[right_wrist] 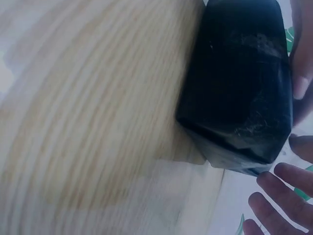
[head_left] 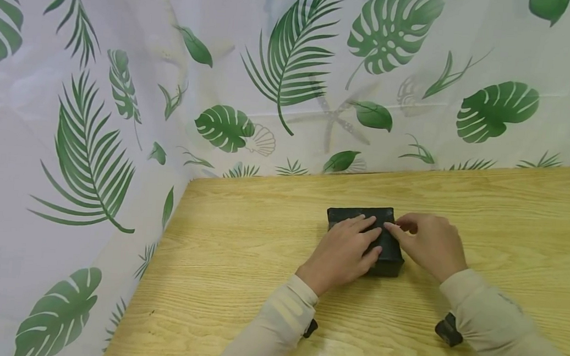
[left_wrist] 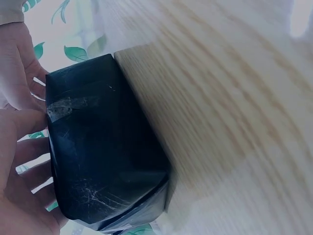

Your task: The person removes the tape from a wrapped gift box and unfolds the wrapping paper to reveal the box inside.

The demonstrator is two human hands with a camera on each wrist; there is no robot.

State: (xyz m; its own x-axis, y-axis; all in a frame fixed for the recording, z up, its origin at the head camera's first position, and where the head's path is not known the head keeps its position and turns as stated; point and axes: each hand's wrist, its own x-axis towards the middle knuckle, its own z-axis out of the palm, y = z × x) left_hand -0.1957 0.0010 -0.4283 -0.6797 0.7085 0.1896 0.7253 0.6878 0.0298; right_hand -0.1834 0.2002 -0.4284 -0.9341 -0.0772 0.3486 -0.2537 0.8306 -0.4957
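Observation:
A box wrapped in shiny black plastic (head_left: 392,247) lies on the wooden table, and clear tape (left_wrist: 60,108) shows on its side in the left wrist view. My left hand (head_left: 346,251) rests on top of it, fingers spread across the upper face. At the box's right edge is my right hand (head_left: 429,242), its thumb reaching onto the top face close to the left fingertips. The right wrist view shows several fingers (right_wrist: 281,196) of the right hand fairly straight and spread beside the folded end of the wrapping. Folded plastic (right_wrist: 234,159) tapers at that end.
The wood-grain table (head_left: 241,235) runs back to a white wall covering with green leaf prints (head_left: 299,52), which also hangs along the left side. Black wrist devices (head_left: 449,329) hang under both sleeves, near the tabletop.

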